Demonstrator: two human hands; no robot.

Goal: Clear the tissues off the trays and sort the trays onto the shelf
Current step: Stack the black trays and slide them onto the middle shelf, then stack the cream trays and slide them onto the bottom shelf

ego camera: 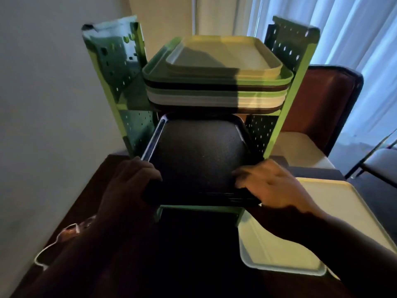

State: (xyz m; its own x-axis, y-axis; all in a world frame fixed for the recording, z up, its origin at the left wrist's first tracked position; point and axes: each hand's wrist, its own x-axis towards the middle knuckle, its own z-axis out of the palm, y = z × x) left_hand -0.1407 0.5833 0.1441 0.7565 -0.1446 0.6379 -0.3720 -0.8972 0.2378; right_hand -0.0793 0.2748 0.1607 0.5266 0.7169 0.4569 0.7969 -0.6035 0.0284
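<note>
A dark tray [199, 151] lies half inside the lower level of a green perforated metal shelf [287, 104]. My left hand [129, 181] grips the tray's near left corner. At the near right corner my right hand [272, 186] holds the tray, its fingers curled over the rim. On the shelf's upper level sits a stack of several trays [217, 91], cream, green and brown, with a cream tray [223, 57] on top. A pale cream tray [305, 229] lies on the table to the right of my right arm. No tissues show.
The shelf stands on a dark table [94, 190] against a white wall at left. A brown padded chair [326, 108] stands behind at right, and curtains [354, 35] hang beyond it. A white cable [55, 244] lies on the table's left edge.
</note>
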